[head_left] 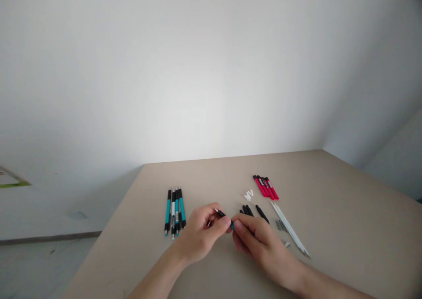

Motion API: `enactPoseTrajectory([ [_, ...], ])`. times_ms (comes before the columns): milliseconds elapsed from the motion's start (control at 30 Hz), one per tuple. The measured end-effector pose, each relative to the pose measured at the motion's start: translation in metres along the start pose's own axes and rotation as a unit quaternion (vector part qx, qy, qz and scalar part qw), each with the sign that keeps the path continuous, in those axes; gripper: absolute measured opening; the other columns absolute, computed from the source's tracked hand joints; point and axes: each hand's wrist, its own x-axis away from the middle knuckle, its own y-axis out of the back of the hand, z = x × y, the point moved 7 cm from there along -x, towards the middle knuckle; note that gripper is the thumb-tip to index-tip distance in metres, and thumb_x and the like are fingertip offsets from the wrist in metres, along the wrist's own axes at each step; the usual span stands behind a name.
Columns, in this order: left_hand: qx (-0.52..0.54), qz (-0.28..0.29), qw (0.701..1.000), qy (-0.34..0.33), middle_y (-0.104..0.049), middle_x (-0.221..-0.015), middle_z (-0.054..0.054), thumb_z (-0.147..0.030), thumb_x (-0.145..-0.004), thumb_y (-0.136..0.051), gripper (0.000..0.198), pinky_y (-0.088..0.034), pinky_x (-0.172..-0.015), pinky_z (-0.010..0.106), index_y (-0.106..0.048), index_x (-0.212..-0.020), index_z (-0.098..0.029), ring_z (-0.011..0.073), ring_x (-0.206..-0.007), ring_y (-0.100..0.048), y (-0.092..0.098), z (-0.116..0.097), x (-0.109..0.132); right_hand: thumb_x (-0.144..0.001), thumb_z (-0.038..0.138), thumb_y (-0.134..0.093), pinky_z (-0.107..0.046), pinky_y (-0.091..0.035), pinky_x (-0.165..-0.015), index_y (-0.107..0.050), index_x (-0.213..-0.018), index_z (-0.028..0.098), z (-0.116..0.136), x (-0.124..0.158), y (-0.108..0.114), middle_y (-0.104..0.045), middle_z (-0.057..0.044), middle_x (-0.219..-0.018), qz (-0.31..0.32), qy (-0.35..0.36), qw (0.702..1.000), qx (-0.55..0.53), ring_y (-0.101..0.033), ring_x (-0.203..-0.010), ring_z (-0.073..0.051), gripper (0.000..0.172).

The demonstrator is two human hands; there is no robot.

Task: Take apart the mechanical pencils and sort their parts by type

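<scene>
A slim teal and black plastic pen [221, 213] is pinched at both ends by the left hand [201, 235] and the right hand [260, 242], just above the beige table [329, 211]. It is judged light, stiff and perhaps slippery, so the barrel is best gripped.

A: Where are the hands seen?
B: Low in the centre of the frame. The left hand [201, 235] is set left of centre, the right hand [260, 242] just beside it, fingertips touching.
A: How are the fingers held?
B: They are curled inward, thumb and forefinger pinched together on each hand. Both forearms are bared and are angled up from the bottom edge, converging toward the hands.
</scene>
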Motion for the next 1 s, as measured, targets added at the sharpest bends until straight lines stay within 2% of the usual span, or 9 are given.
enactPoseTrajectory([
  [133,-0.046,0.002,0.999,-0.014,-0.036,-0.051,-0.005,-0.039,-0.087,-0.048,0.036,-0.022,-0.048,0.024,-0.057,-0.063,-0.015,0.0091,-0.049,-0.032,-0.005,-0.001,0.002,-0.096,0.049,-0.029,-0.022,-0.031,-0.05,-0.054,-0.077,0.015,-0.004,0.0,-0.011,-0.048,0.002,-0.058,0.051,-0.015,0.997,-0.058,-0.038,-0.052,-0.009,0.046],
  [267,-0.107,-0.032,0.993,-0.039,-0.026,-0.049,-0.006,-0.039,-0.089,-0.044,0.044,-0.018,-0.046,0.026,-0.047,-0.051,-0.016,0.0086,-0.047,-0.027,-0.002,-0.001,0.002,-0.096,0.048,-0.028,-0.022,-0.032,-0.052,-0.051,-0.073,0.016,0.001,0.001,-0.01,-0.047,0.002,-0.058,0.055,-0.009,0.998,-0.037,-0.039,-0.054,-0.01,0.046],
  [367,-0.108,-0.046,0.992,-0.035,-0.021,-0.05,-0.006,-0.04,-0.088,-0.044,0.045,-0.016,-0.046,0.026,-0.04,-0.049,-0.017,0.0083,-0.046,-0.024,-0.002,0.0,0.001,-0.097,0.044,-0.028,-0.022,-0.031,-0.053,-0.045,-0.068,0.018,0.006,0.002,-0.006,-0.045,0.003,-0.06,0.044,0.005,0.999,-0.008,-0.037,-0.055,-0.01,0.042],
  [500,-0.097,-0.071,0.993,-0.016,-0.021,-0.05,-0.006,-0.041,-0.087,-0.043,0.045,-0.016,-0.046,0.027,-0.039,-0.049,-0.018,0.0087,-0.047,-0.024,-0.004,0.0,0.0,-0.097,0.035,-0.028,-0.023,-0.03,-0.053,-0.046,-0.071,0.019,0.01,0.001,-0.001,-0.044,0.003,-0.061,0.005,0.041,0.997,0.063,-0.036,-0.055,-0.011,0.036],
  [600,-0.082,-0.086,0.993,-0.006,-0.021,-0.051,-0.005,-0.042,-0.088,-0.042,0.046,-0.017,-0.048,0.027,-0.042,-0.05,-0.018,0.0093,-0.049,-0.025,-0.004,0.0,0.0,-0.097,0.03,-0.029,-0.024,-0.03,-0.055,-0.048,-0.071,0.019,0.014,0.002,0.003,-0.049,0.001,-0.063,-0.039,0.073,0.988,0.13,-0.039,-0.056,-0.011,0.034],
  [700,-0.077,-0.094,0.993,-0.004,-0.021,-0.051,-0.005,-0.042,-0.089,-0.042,0.046,-0.017,-0.048,0.027,-0.045,-0.05,-0.017,0.0095,-0.049,-0.024,-0.004,0.0,0.0,-0.096,0.031,-0.03,-0.024,-0.031,-0.056,-0.05,-0.073,0.018,0.015,0.003,0.004,-0.052,0.0,-0.064,-0.054,0.077,0.985,0.146,-0.041,-0.057,-0.011,0.033],
  [767,-0.069,-0.091,0.993,-0.004,-0.021,-0.05,-0.006,-0.043,-0.089,-0.042,0.047,-0.017,-0.047,0.027,-0.046,-0.05,-0.017,0.0092,-0.048,-0.024,-0.004,0.002,0.0,-0.097,0.034,-0.03,-0.024,-0.031,-0.056,-0.052,-0.075,0.018,0.012,0.003,0.003,-0.051,0.001,-0.064,-0.04,0.062,0.992,0.107,-0.04,-0.056,-0.011,0.034],
  [867,-0.058,-0.079,0.995,-0.01,-0.027,-0.046,-0.005,-0.044,-0.088,-0.044,0.048,-0.019,-0.047,0.026,-0.048,-0.049,-0.017,0.0089,-0.045,-0.028,-0.005,0.006,-0.001,-0.096,0.043,-0.03,-0.023,-0.029,-0.05,-0.053,-0.076,0.016,0.003,0.0,-0.005,-0.045,0.003,-0.058,0.019,0.008,1.0,-0.022,-0.036,-0.052,-0.009,0.04],
  [1000,0.008,-0.059,0.998,0.0,-0.038,-0.045,-0.003,-0.048,-0.086,-0.048,0.049,-0.02,-0.048,0.025,-0.05,-0.05,-0.016,0.009,-0.046,-0.032,-0.005,0.015,-0.003,-0.094,0.052,-0.03,-0.021,-0.023,-0.043,-0.052,-0.076,0.016,-0.004,0.0,-0.015,-0.038,0.006,-0.053,0.082,-0.058,0.983,-0.157,-0.028,-0.045,-0.008,0.046],
])
